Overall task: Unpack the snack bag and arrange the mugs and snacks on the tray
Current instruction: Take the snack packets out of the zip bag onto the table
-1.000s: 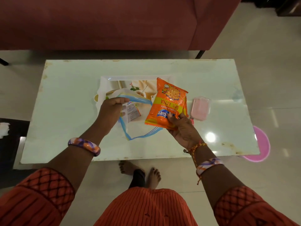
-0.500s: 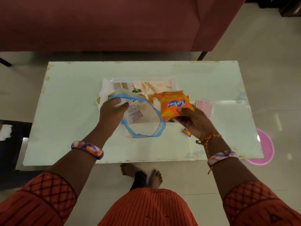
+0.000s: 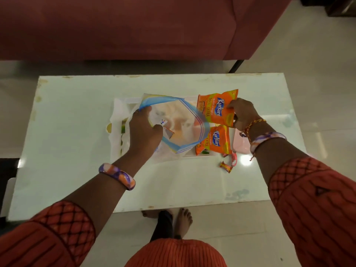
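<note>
Two hands engaged. Left hand [image 3: 143, 130] pinching rim of zip bag [image 3: 179, 124], mouth held open above tray [image 3: 117, 112]. Right hand [image 3: 241, 115] gripping upper packet [image 3: 217, 107] at tray's right edge, just beyond second packet [image 3: 215, 140]. Advised: lay flat beside second packet, no overlap, then release. Noted: mugs not visible, possibly under bag; bag covers most of tray. Loose candies [image 3: 228, 163] and pink box [image 3: 240, 143] on table [image 3: 77, 116], off tray.

White table [image 3: 77, 132] with tray [image 3: 117, 108], pink box [image 3: 240, 145], wrapped candies [image 3: 228, 163].
</note>
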The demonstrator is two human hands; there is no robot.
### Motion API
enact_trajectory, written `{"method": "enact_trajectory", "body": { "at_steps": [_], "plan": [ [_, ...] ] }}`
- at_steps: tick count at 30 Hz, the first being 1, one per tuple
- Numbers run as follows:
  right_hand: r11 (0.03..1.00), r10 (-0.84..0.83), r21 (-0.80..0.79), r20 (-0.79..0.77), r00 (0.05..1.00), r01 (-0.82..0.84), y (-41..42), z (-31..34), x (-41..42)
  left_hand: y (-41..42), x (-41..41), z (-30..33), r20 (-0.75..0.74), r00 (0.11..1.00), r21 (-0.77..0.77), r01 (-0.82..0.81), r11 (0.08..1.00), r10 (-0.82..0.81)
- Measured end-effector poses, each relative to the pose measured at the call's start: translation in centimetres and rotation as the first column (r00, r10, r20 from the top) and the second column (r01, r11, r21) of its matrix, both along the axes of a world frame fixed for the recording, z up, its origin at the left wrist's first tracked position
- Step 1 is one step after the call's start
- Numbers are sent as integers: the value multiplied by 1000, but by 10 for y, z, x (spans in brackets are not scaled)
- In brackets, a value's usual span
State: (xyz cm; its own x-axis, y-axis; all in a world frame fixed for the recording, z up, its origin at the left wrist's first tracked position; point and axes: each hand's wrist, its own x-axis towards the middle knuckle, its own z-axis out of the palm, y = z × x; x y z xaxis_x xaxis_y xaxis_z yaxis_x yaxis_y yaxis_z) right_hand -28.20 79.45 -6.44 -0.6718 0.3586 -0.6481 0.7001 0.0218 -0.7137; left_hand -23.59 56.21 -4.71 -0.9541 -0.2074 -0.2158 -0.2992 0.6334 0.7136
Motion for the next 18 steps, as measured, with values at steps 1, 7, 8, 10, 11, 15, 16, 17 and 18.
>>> {"method": "enact_trajectory", "body": {
  "at_steps": [1, 7, 8, 10, 11, 15, 16, 17, 18],
  "plan": [
    [1000, -6, 6, 6, 1000, 5, -2, -4, -6, 1, -4, -3, 4, 1000, -7, 26, 1000, -26],
    [998, 2, 67, 29, 1000, -4, -9, -43, -34, 3, -18, -24, 2, 990, -49, 142, 989, -142],
    [995, 12, 96, 22, 1000, -14, -7, -52, -36, 2, -17, -25, -1, 989, -53, 149, 987, -150],
    [967, 103, 227, 63, 993, -115, -5, -67, -35, -1, -17, -26, -10, 987, -56, 157, 986, -158],
    [939, 153, 295, 97, 983, -175, -4, -72, -34, -3, -17, -27, -10, 987, -58, 158, 986, -159],
    [843, 196, 476, 159, 968, -249, -6, -71, -28, -9, -20, -26, 9, 986, -55, 166, 985, -165],
    [836, 183, 494, 161, 970, -240, -6, -71, -28, -10, -22, -26, 12, 986, -55, 166, 985, -166],
    [835, 169, 499, 166, 972, -230, -7, -71, -28, -11, -23, -26, 14, 987, -54, 163, 985, -162],
    [833, 162, 505, 166, 973, -225, -7, -72, -28, -12, -24, -26, 16, 987, -52, 159, 986, -158]
  ]
}}
